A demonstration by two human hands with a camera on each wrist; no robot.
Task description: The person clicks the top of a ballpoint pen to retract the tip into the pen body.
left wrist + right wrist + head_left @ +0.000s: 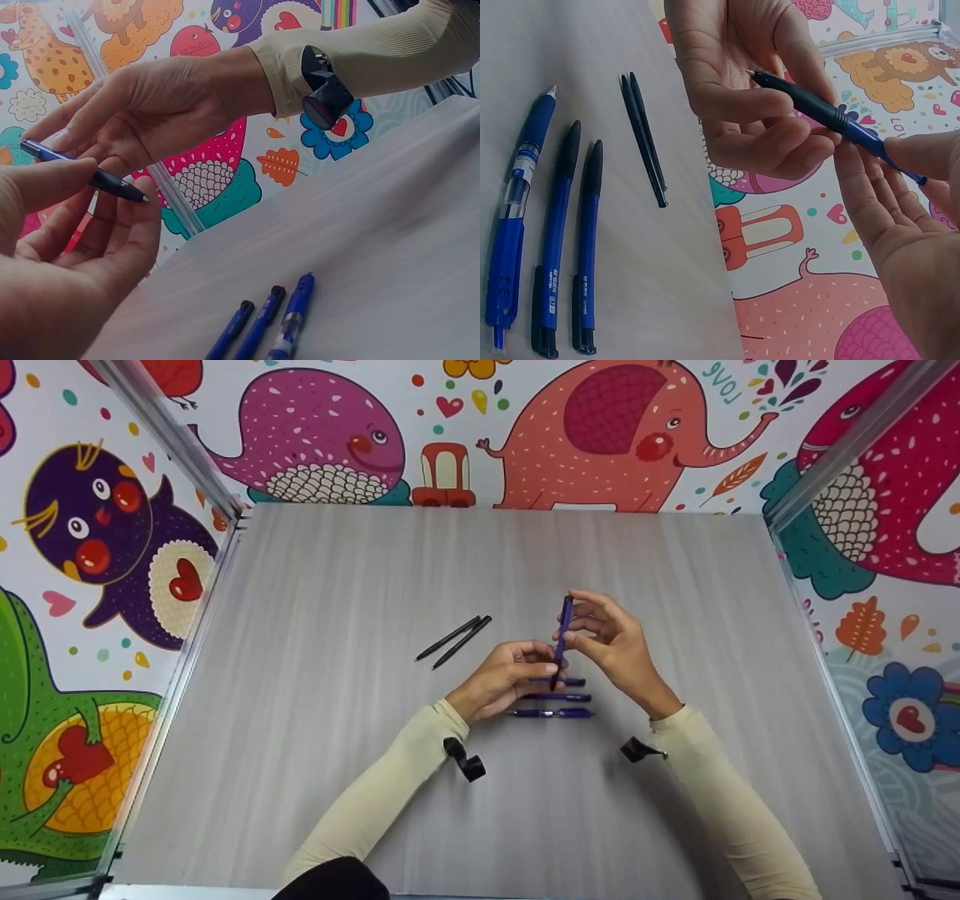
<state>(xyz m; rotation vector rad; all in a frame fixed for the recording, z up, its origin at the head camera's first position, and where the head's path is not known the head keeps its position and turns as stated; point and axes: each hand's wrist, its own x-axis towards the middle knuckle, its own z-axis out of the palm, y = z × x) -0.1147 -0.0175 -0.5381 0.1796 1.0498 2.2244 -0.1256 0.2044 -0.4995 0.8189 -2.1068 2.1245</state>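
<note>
Both hands hold one blue ballpoint pen (563,624) with a black grip, raised over the table. My left hand (506,676) pinches it by the black grip near the writing tip, between thumb and fingers. Toward the other end, my right hand (616,649) grips the blue barrel, thumb on one side and a fingertip at the top. In the right wrist view the pen's point (751,73) sticks out past the left fingers. Under the left hand lie two similar blue pens (555,247) (589,247) and a thicker blue pen (508,255) with a clear section, side by side.
Two black pens (448,638) (463,643) lie slanted side by side, left of the hands. The grey wood-grain table (322,585) is bordered by metal-framed panels with cartoon animals at the back and sides. Black straps (466,761) hang from both cream sleeves.
</note>
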